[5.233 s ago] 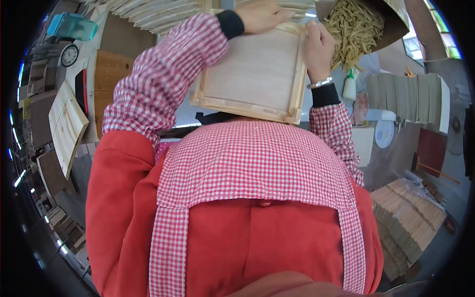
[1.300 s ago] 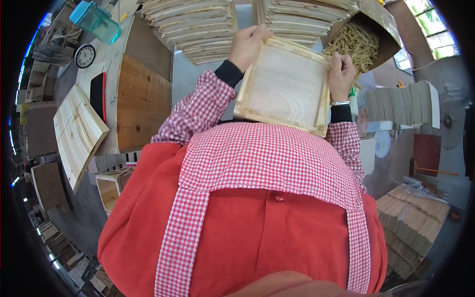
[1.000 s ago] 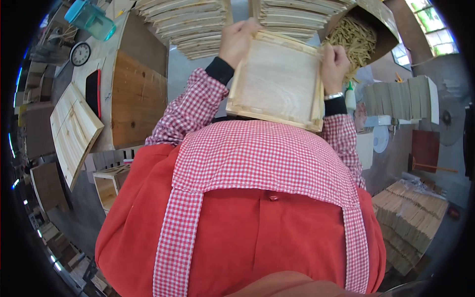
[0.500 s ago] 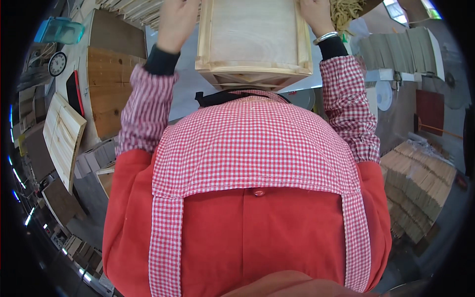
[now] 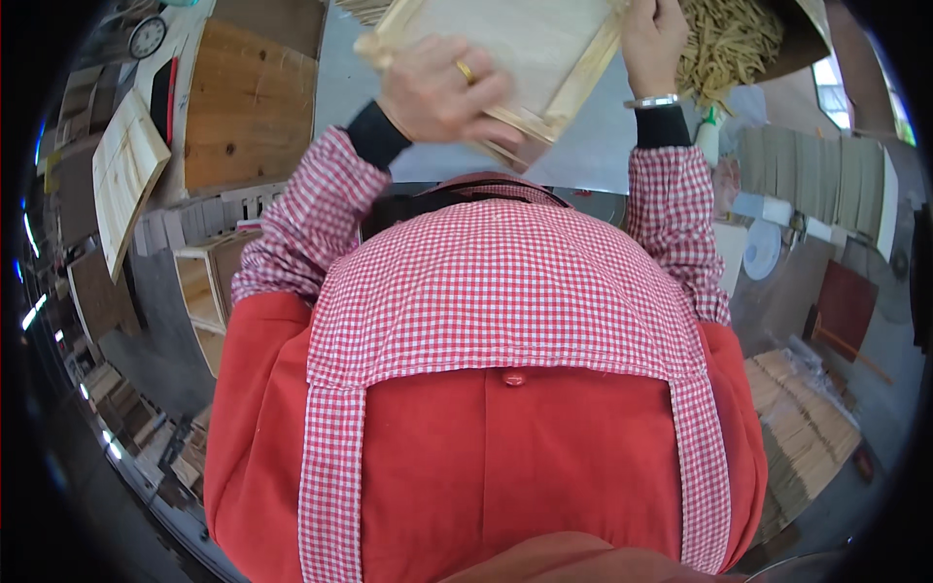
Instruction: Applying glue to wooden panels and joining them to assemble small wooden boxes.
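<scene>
A pale wooden box (image 5: 520, 49) with a raised frame is turned at an angle over the light work surface (image 5: 593, 131); its far end runs out of view. My left hand (image 5: 442, 89), a ring on one finger, lies across the box's near left part. Its fingers are curled at the near rim and smeared by motion. At the box's right edge my right hand (image 5: 656, 44), with a bracelet at the wrist, has its fingers closed on the frame. Part of that grip is cut off at the top.
Right of my right hand, a brown container (image 5: 802, 39) holds thin tan strips (image 5: 729, 49). A white bottle (image 5: 708, 141) stands below it. Grey-green stacked panels (image 5: 816, 180) are farther right. To the left are a brown wooden board (image 5: 248, 112) and a round dial (image 5: 148, 36).
The box has rotated and its near end has swung right. My left hand has come from beside its left edge onto its near part. The view has shifted, showing more tan strips.
</scene>
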`<state>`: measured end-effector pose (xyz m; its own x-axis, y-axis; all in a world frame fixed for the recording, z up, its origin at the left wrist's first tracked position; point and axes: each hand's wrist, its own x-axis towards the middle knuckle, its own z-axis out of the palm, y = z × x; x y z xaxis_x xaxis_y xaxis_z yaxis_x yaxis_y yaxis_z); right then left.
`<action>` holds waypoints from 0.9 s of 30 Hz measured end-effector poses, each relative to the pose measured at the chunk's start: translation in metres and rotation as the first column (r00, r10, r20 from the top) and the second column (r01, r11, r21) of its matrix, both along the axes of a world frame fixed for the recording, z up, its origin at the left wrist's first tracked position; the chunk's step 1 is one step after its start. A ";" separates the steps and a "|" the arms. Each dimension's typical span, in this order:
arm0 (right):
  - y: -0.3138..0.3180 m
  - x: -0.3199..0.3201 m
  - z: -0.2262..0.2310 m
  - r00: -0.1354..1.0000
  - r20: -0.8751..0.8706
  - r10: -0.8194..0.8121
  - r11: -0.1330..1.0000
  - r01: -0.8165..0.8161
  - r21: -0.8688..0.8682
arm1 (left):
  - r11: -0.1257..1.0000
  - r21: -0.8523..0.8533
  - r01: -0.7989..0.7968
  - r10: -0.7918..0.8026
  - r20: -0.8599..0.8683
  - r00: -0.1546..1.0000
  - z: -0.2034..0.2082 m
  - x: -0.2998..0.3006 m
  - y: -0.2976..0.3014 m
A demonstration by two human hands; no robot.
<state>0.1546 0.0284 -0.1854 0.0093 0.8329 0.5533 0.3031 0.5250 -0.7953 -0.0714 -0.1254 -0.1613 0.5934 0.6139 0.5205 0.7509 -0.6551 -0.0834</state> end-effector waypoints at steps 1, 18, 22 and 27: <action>-0.001 -0.001 -0.004 0.999 -0.009 0.035 0.999 -0.035 0.002 | 0.998 -0.033 0.049 -0.051 -0.047 0.998 0.005 -0.012 0.006; -0.029 0.027 -0.006 0.979 0.135 -0.152 0.988 0.150 0.021 | 0.899 0.068 -0.433 0.271 0.691 0.671 -0.073 -0.030 -0.035; -0.027 0.012 -0.007 0.986 0.138 -0.090 0.995 0.094 -0.024 | 0.632 -0.685 0.363 0.772 0.601 -0.208 -0.123 -0.017 -0.069; -0.022 0.015 -0.009 0.958 0.237 -0.162 0.985 0.170 -0.012 | 0.479 -0.565 0.672 0.860 0.457 -0.228 -0.148 -0.017 -0.076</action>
<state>0.1695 0.0060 -0.1945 0.0224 0.8476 0.5301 0.5637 0.4273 -0.7069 -0.0885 -0.2018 -0.3096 -0.0901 0.8969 -0.4330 -0.5527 0.3167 0.7709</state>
